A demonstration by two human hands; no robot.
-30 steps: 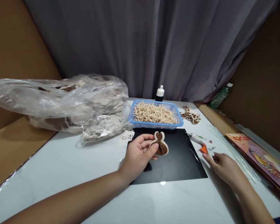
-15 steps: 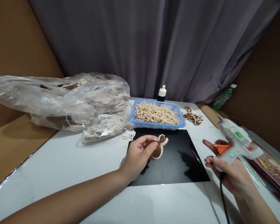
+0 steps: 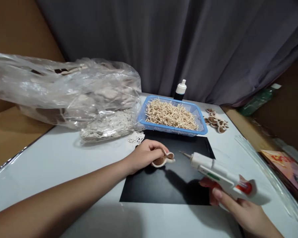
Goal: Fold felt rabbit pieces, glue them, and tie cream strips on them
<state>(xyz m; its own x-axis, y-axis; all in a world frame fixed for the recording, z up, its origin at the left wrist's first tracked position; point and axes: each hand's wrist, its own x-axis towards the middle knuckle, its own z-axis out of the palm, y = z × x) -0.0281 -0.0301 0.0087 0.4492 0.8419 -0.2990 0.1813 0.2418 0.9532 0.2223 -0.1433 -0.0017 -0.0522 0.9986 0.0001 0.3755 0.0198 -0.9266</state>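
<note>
My left hand point(image 3: 149, 152) pinches a small brown felt piece with a cream edge point(image 3: 161, 161), made of a large round part and smaller lobes. It is held above a black mat point(image 3: 164, 188). My right hand point(image 3: 234, 205) is wrapped round the handle of a white hot glue gun point(image 3: 215, 170). The gun's thin metal nozzle points left at the felt piece, with a small gap between them. Part of the handle and its trigger are hidden by my fingers.
Behind the mat, a blue basket point(image 3: 173, 130) holds many thin cream strips. A large plastic bag point(image 3: 104, 89) fills the back left. Finished-looking brown pieces point(image 3: 216, 121) lie at the right. Clear glue sticks point(image 3: 270, 178) run along the right edge; a white-capped bottle point(image 3: 181, 89) stands behind.
My right hand has swung the glue gun left and over the mat, its nozzle now near the felt piece. My left hand has tilted the felt piece flatter. The view has shifted slightly.
</note>
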